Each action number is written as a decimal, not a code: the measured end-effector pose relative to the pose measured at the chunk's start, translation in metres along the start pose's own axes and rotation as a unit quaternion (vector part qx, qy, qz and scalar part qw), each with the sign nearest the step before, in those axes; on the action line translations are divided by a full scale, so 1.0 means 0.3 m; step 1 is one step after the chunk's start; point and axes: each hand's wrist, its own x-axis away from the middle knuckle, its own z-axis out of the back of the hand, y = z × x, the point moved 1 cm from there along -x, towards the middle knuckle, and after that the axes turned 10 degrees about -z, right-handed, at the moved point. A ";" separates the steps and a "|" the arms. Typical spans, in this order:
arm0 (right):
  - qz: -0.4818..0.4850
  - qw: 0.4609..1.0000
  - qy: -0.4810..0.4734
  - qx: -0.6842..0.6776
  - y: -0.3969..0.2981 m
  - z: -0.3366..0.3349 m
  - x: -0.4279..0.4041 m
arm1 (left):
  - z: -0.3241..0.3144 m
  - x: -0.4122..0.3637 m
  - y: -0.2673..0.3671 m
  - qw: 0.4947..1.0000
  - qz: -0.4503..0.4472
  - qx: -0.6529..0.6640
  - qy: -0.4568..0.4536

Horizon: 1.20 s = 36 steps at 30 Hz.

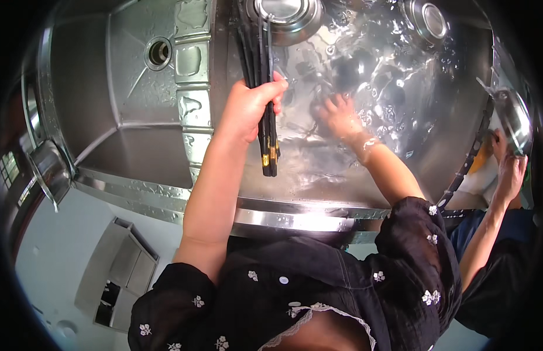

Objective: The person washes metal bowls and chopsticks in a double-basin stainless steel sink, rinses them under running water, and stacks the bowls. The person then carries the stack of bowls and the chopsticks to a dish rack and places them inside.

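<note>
A bundle of black chopsticks (256, 52) with gold-marked ends is gripped in my left hand (258, 105), above the left side of a water-filled stainless steel sink basin (293, 188). My right hand (339, 116) is in the water up to about the wrist. Its fingers look spread, and I see nothing held in them, though ripples and glare blur that area. Beyond the chopsticks, at the far side, a round steel bowl (293, 22) lies in the basin with its base up. Another steel bowl (425, 22) is at the far right.
Left of a wet metal divider (192, 63) is a second sink basin (142, 96) with a drain (158, 53). At the right, a co-worker's hands (510, 175) hold a shiny metal vessel (513, 118). A metal vessel (52, 164) stands by the left rim.
</note>
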 end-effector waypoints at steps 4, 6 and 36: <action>-0.019 0.985 0.090 -0.144 0.006 0.046 0.066 | -0.005 0.005 -0.009 1.000 0.018 -0.009 -0.015; 0.013 0.970 0.141 -0.199 -0.009 0.115 0.045 | -0.006 0.006 0.006 1.000 0.004 -0.022 0.003; -0.320 0.758 -0.112 -0.556 -0.205 0.051 -0.377 | 0.028 0.011 0.035 0.995 -0.065 0.059 0.039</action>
